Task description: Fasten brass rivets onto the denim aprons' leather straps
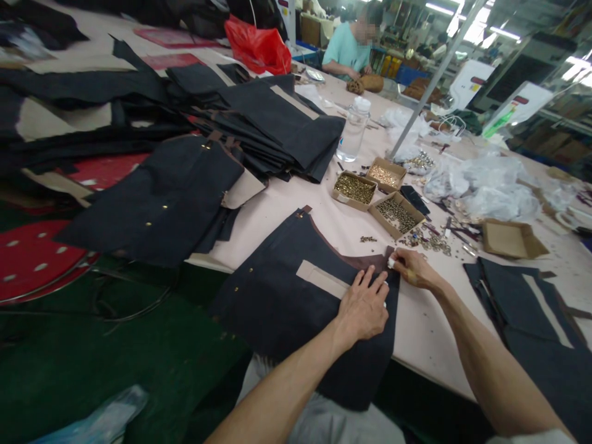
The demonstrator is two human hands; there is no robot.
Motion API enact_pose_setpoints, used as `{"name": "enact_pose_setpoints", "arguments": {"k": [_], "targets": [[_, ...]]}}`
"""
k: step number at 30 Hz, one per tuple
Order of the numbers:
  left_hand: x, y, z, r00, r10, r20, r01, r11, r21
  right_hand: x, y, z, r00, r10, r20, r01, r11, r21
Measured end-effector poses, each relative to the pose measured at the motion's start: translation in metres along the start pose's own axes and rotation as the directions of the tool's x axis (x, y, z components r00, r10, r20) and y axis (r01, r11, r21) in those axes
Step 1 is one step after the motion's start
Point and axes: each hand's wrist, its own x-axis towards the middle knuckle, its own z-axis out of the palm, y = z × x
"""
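Observation:
A dark fabric panel (272,271) with a brown-trimmed curved edge lies across the table's front edge and hangs down over my lap. A beige strip (319,279) runs across it, and small brass-coloured studs show at its left side. My left hand (363,308) rests flat on the panel, fingers spread, partly over the strip's end. At the panel's upper right corner, by a brown tab (389,251), my right hand (414,269) is closed in a pinch. Something white shows at its fingertips; what the pinch holds is too small to tell.
Open boxes of small metal pieces (355,190) stand beyond the panel, near loose hardware and a bottle (355,129). Stacked dark panels (282,123) lie left, more panels (531,308) right. A red stool (37,259) stands left. Across the table, a person (346,52) works.

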Motion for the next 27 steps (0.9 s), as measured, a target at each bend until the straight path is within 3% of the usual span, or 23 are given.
{"name": "enact_pose_setpoints", "arguments": {"k": [4,13,20,27], "targets": [[0.001,0.001,0.000,1.000,-0.014,0.004,0.014,1.000,-0.002,-0.001,-0.009,0.008,0.999,0.006,0.036,-0.008,0.999,0.045],[0.003,0.000,0.001,1.000,-0.023,0.015,0.023,1.000,0.006,0.006,-0.008,0.006,0.997,-0.029,0.074,0.020,0.992,0.121],[0.004,0.000,-0.001,1.000,-0.014,0.017,0.015,1.000,-0.014,0.020,-0.007,-0.002,0.975,0.163,0.152,-0.196,0.951,0.238],[0.004,-0.001,-0.001,1.000,-0.023,0.016,0.023,0.999,-0.033,0.030,0.002,-0.008,0.945,0.167,0.280,-0.263,0.899,0.351]]}}
